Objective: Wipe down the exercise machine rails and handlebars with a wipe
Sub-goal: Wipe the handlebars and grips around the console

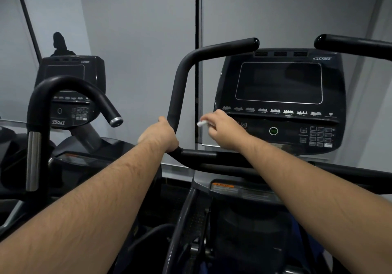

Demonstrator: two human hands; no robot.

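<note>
A black exercise machine stands in front of me with a curved left handlebar [180, 78] that rises and bends right toward the console [280, 97]. My left hand [161, 135] is wrapped around the lower bend of that handlebar. To its right, my right hand [220, 129] hovers just off the bar, closed on a small white wipe [201, 123] that pokes out from the fingers. Most of the wipe is hidden in the fist. A second handlebar [352, 44] reaches in from the upper right.
A neighbouring machine with a looped black handle [63, 87] and its own console [70, 76] stands at the left. A horizontal crossbar [212, 155] runs below my hands. Grey wall panels fill the background, and the machine's frame and a warning label [224, 186] lie below.
</note>
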